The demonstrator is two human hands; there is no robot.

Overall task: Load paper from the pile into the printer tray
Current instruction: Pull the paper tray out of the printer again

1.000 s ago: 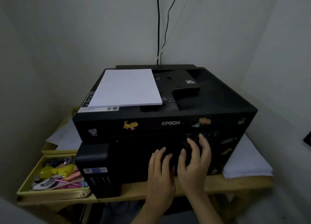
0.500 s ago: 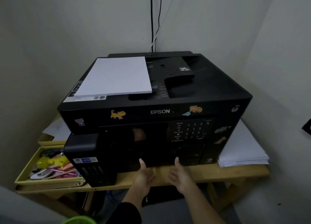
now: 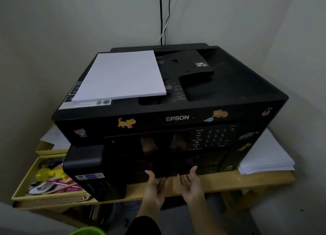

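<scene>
A black Epson printer point(image 3: 176, 118) stands on a wooden table point(image 3: 247, 181). A stack of white paper point(image 3: 121, 76) lies on its lid at the left. Another pile of white paper point(image 3: 264, 159) lies on the table to the printer's right. The printer tray point(image 3: 169, 171) is the dark panel low on the front, and it sits closed. My left hand point(image 3: 155, 187) and my right hand point(image 3: 192, 185) are palm up side by side at its lower edge. Their thumbs rest on the front and their fingertips hook underneath.
A yellow box point(image 3: 23, 187) of pens and small items sits at the left, beside the printer's ink tank point(image 3: 84, 166). Cables point(image 3: 161, 14) run up the wall behind. Walls close in left, back and right. A green rim point(image 3: 88, 232) shows at the bottom.
My hands dropped from the control panel to the printer's bottom front edge and turned palm up. In the last half second they reached further under the edge.
</scene>
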